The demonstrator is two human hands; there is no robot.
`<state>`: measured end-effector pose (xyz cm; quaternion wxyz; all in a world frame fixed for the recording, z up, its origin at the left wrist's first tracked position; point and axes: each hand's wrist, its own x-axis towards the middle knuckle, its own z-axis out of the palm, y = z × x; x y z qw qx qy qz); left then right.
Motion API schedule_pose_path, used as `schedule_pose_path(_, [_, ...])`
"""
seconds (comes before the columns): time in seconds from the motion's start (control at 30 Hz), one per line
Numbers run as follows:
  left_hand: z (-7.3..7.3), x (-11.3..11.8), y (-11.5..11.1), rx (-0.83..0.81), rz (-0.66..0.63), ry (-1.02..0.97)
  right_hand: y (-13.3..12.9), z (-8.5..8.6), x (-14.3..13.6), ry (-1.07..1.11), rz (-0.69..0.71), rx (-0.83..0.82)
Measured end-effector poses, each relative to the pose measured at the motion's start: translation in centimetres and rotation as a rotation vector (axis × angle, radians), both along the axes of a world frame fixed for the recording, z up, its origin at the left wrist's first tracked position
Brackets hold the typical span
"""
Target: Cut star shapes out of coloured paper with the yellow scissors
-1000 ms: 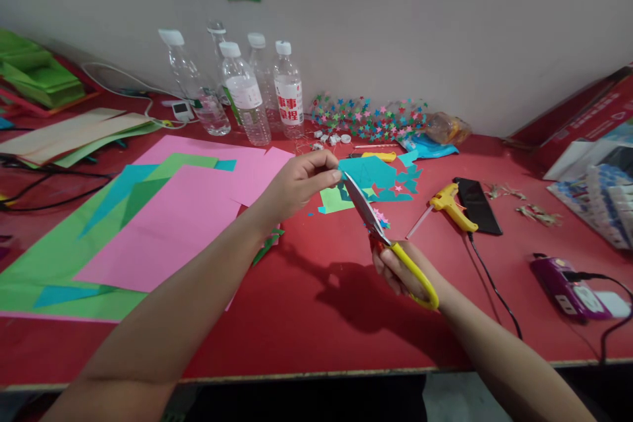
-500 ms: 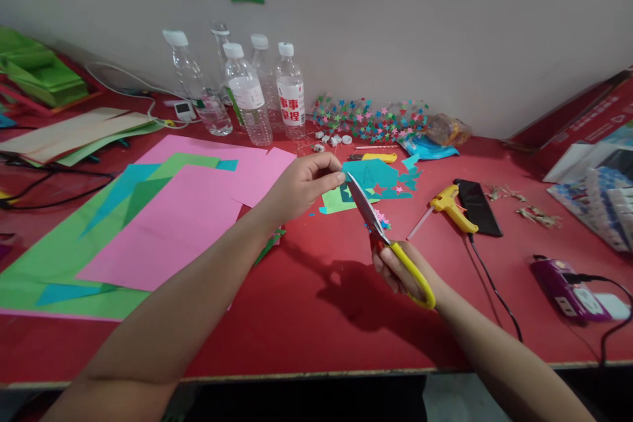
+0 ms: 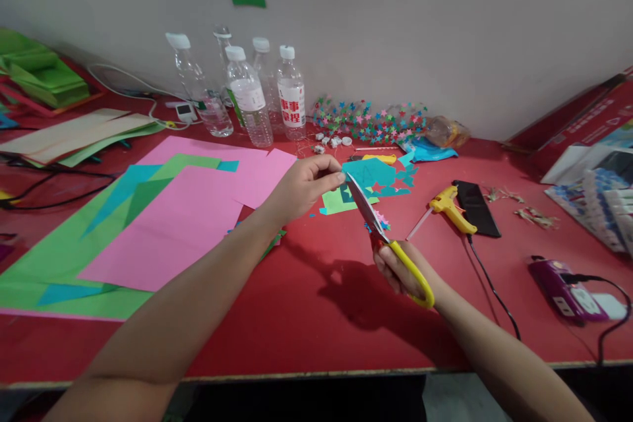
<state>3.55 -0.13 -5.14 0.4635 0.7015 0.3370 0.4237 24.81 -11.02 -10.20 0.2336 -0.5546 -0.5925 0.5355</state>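
Note:
My right hand (image 3: 398, 267) is closed around the yellow handles of a pair of scissors (image 3: 366, 208), with the blades pointing up and to the left. The blade tips reach the fingertips of my left hand (image 3: 311, 188), where thumb and forefinger pinch a small piece of teal paper (image 3: 343, 176), mostly hidden. Behind the blades lies a larger sheet of teal paper (image 3: 373, 173) with pencil marks and star-shaped gaps along its edge. Part of a light green paper (image 3: 333, 203) shows beneath it. Small cut paper stars (image 3: 380, 219) lie just behind the scissors.
Large pink paper (image 3: 173, 224) and green sheets cover the left side. Several plastic bottles (image 3: 291, 95) stand by the wall, beside a star-covered bottle (image 3: 370, 120) lying down. On the right are a yellow glue gun (image 3: 452, 208), a black phone-like slab (image 3: 477, 208) and a purple power socket (image 3: 568, 290).
The view has shifted very slightly. Both hands and the scissors keep nearly the same position, blade tips still at the left fingertips.

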Motion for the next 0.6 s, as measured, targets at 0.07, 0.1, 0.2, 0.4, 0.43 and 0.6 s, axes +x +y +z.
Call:
schedule_pose_path(0.07, [-0.1, 0.0, 0.0, -0.007, 0.0, -0.01, 0.0, 0.0, 0.0, -0.017, -0.016, -0.014])
schedule_pose_path(0.1, [-0.1, 0.1, 0.0, -0.01, 0.001, -0.013, 0.0, 0.0, 0.0, -0.022, -0.023, -0.018])
schedule_pose_path(0.2, [-0.1, 0.1, 0.0, -0.015, 0.008, -0.013, 0.0, 0.2, -0.1, -0.022, -0.034, -0.028])
schedule_pose_path(0.4, [-0.1, 0.4, -0.2, -0.04, 0.022, -0.048, 0.2, 0.3, -0.2, -0.008, -0.033, -0.028])
schedule_pose_path(0.43, [-0.1, 0.5, -0.3, -0.052, 0.03, -0.056, 0.2, 0.3, -0.2, -0.004, -0.032, -0.028])
schedule_pose_path(0.6, [-0.5, 1.1, -0.9, -0.104, 0.088, -0.081, 0.4, -0.4, 0.1, 0.05, -0.006, -0.005])
